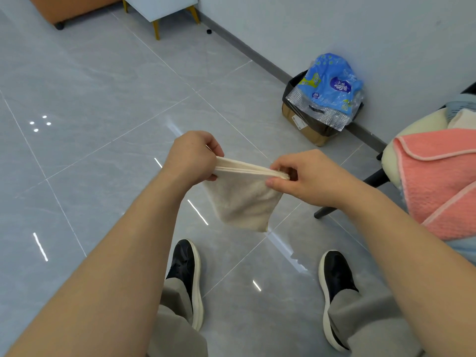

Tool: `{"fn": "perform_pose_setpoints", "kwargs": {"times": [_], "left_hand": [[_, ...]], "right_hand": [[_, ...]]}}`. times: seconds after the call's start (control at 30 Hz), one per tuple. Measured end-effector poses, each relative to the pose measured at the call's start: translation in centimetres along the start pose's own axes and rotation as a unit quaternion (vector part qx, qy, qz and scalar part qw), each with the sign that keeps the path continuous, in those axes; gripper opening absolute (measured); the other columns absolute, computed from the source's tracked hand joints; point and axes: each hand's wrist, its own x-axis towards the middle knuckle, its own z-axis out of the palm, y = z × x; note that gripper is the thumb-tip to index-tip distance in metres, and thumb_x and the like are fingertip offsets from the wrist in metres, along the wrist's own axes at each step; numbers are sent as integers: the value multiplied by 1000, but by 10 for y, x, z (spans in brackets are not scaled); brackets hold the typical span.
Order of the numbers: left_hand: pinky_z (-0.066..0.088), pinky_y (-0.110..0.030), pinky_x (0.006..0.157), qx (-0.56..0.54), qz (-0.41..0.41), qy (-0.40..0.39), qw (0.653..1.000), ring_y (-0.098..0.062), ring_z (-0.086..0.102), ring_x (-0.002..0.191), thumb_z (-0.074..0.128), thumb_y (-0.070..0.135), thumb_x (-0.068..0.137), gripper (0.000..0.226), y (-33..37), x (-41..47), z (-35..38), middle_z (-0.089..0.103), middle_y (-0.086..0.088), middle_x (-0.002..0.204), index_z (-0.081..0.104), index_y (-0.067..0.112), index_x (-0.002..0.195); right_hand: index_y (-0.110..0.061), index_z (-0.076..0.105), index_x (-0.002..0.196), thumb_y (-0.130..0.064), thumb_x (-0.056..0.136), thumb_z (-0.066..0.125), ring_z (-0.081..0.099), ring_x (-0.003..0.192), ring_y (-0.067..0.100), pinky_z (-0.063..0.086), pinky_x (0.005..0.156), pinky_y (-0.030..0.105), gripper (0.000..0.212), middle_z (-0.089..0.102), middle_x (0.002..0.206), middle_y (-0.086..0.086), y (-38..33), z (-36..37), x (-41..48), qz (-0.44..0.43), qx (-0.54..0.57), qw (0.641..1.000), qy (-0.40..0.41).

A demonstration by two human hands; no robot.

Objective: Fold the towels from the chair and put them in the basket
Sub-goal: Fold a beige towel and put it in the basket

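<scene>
Pinching cream towel point(244, 202) by folded top edge with left hand point(192, 158) and right hand point(309, 176); left fingers mostly hidden. Noting chair point(422, 122) and pink towel point(443, 181) right of cream towel, cropped by frame edge.

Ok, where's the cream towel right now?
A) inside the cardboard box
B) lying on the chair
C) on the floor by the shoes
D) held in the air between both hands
D: the left hand and right hand each pinch an end of the folded cream towel, which hangs free below them.
</scene>
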Motion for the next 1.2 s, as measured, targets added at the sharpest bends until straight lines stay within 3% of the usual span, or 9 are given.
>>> {"fn": "perform_pose_setpoints", "kwargs": {"times": [0.13,0.23,0.37,0.47,0.6,0.77,0.9,1.03,1.2], "left_hand": [[54,-29,50,23,0,8,1000,-28,71,64,38,-13,79,42,3,-1,1,64,-7,85,70,14,74],[61,-34,60,26,0,2,1000,-30,72,63,38,-14,76,44,3,-1,2,68,-11,81,72,15,70],[62,-35,65,27,7,-10,1000,-27,73,61,37,-14,74,50,3,-1,1,72,-9,79,76,18,73],[51,-21,48,24,19,-17,999,-22,73,61,36,-9,74,48,4,-2,-1,73,-8,79,77,17,74],[43,-19,54,55,82,-72,993,-11,69,68,56,14,80,24,3,-7,-4,71,4,81,76,26,86],[44,-18,61,177,159,-90,967,-10,60,79,72,15,84,23,-5,-3,0,68,4,96,75,26,104],[45,-23,67,184,164,-60,967,-14,62,90,74,22,86,13,-10,3,-4,70,5,95,77,24,99],[50,-32,67,236,165,-30,957,-15,61,79,78,30,81,10,-10,4,-3,67,4,81,74,22,86],[52,-30,65,308,137,-69,939,-13,61,75,75,30,77,10,-11,3,-1,65,7,79,66,26,76]], "right_hand": [[-30,69,93,-52,89,66,60,80,9,51,76,33,23,66,82,-9,0,0,2,6,-34,999,-13],[-29,69,90,-58,85,63,62,84,12,53,80,40,30,67,87,-8,0,1,3,11,-34,999,-30],[-31,68,92,-56,90,61,60,83,8,52,78,37,25,63,83,-13,-1,-3,2,19,-40,999,-3],[-31,68,97,-54,93,58,59,82,9,50,74,34,26,59,80,-17,1,-5,1,35,-53,998,1],[-30,67,100,-51,96,56,58,84,15,42,67,31,24,57,76,-15,7,-5,0,57,-63,996,18],[-31,66,102,-49,96,57,59,85,14,49,73,34,21,59,81,-14,8,-6,-1,68,-51,996,10],[-32,68,104,-48,96,58,58,81,10,49,73,33,20,62,82,-13,7,-8,-1,56,-38,998,-3],[-33,66,101,-49,95,58,57,82,12,48,71,34,19,57,77,-17,8,-6,0,54,-59,997,18],[-31,67,102,-47,95,60,54,79,10,42,68,31,19,57,79,-16,3,-4,1,22,-49,998,37]]}}
